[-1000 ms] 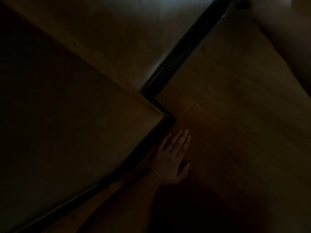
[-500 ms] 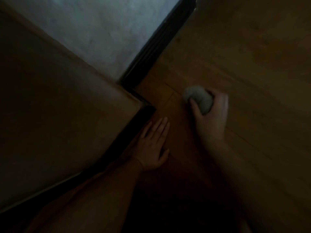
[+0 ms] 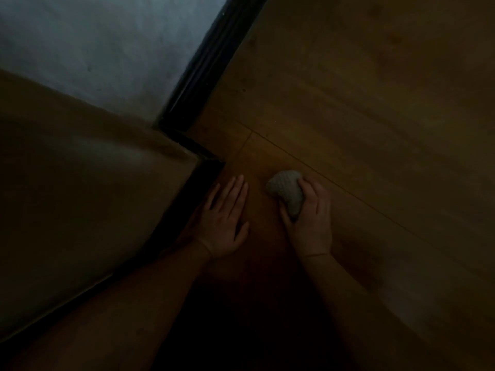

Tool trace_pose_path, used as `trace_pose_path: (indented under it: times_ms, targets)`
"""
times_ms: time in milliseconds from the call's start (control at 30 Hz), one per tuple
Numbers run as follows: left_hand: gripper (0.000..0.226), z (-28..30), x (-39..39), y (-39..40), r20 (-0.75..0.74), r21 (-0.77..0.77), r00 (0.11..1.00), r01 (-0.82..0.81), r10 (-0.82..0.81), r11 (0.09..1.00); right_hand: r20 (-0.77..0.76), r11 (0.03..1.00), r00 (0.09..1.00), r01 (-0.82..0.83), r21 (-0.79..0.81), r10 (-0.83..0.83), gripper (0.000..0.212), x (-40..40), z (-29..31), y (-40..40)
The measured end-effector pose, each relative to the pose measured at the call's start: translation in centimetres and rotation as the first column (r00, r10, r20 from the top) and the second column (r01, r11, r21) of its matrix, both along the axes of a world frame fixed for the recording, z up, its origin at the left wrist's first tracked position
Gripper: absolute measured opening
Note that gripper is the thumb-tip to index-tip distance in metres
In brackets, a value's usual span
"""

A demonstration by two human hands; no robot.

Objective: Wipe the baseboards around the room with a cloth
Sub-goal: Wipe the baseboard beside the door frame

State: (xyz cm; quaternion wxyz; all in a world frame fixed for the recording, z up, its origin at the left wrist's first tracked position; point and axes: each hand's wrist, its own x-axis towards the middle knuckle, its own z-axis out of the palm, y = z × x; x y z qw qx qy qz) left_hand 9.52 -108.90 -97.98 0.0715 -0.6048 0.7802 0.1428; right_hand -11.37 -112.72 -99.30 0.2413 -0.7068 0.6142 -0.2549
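Note:
The room is dim. A dark baseboard (image 3: pixel 211 57) runs along the foot of the grey wall, turns at an outer corner (image 3: pixel 214 159), and continues down-left under a brownish wall. My left hand (image 3: pixel 226 218) lies flat on the wooden floor, fingers spread, right beside the baseboard just below that corner. My right hand (image 3: pixel 310 218) grips a balled-up grey cloth (image 3: pixel 286 192) resting on the floor, a hand's width right of the left hand and apart from the baseboard.
Wooden floorboards (image 3: pixel 361 108) spread to the right and upward. The grey wall (image 3: pixel 93 49) fills the upper left and the brownish wall (image 3: pixel 80 196) the left. Deep shadow covers the floor between my forearms at the bottom.
My right hand with the cloth came into view and has moved closer to the left hand and the corner. The left hand stayed flat on the floor while the view shifted.

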Motion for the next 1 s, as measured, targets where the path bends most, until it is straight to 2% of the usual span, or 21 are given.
trace_pose_path:
  times_ms: [167, 367, 500, 633, 800, 867, 967, 1000]
  targets:
    - [0.082, -0.2, -0.1, 0.4, -0.021, 0.024, 1.000, -0.014, 0.015, 1.000, 0.020, 0.999, 0.999, -0.025, 0.028, 0.025, 0.063, 0.1, 0.2, 0.0]
    - [0.083, -1.7, 0.2, 0.8, -0.053, -0.062, 0.999, 0.002, -0.006, 0.998, -0.031, 0.998, 0.997, -0.067, -0.010, 0.067, 0.055, 0.3, 0.2, 0.0]
    - [0.083, -1.9, 0.5, 0.8, -0.075, -0.072, 0.997, 0.012, -0.018, 0.997, -0.029, 0.997, 0.997, -0.068, -0.032, 0.067, 0.055, 0.5, 0.0, 0.0]
    - [0.079, -1.4, 0.3, 0.3, -0.010, -0.052, 0.999, 0.034, -0.035, 0.998, -0.037, 0.998, 0.999, -0.040, -0.057, 0.038, 0.062, 0.6, 0.2, -0.1]
    - [0.077, -1.1, 0.3, 0.4, 0.043, 0.035, 0.999, 0.024, -0.026, 0.999, -0.065, 0.999, 0.997, -0.033, -0.007, 0.033, 0.065, 0.6, -0.3, 0.2]
    - [0.076, -0.4, -0.1, 0.0, 0.075, 0.115, 0.997, -0.002, -0.006, 0.993, -0.059, 0.999, 0.997, -0.041, 0.030, 0.043, 0.061, 0.6, 0.3, -0.1]
    - [0.081, 2.6, -0.3, -1.4, 0.026, 0.344, 0.995, -0.101, 0.098, 0.934, 0.026, 0.985, 0.996, -0.086, 0.150, 0.083, 0.055, 0.2, 2.6, -0.2]
    - [0.084, 4.3, -0.7, -1.5, 0.016, 0.358, 0.992, -0.121, 0.123, 0.926, 0.055, 0.979, 0.996, -0.084, 0.184, 0.075, 0.054, -0.2, 3.9, 0.2]
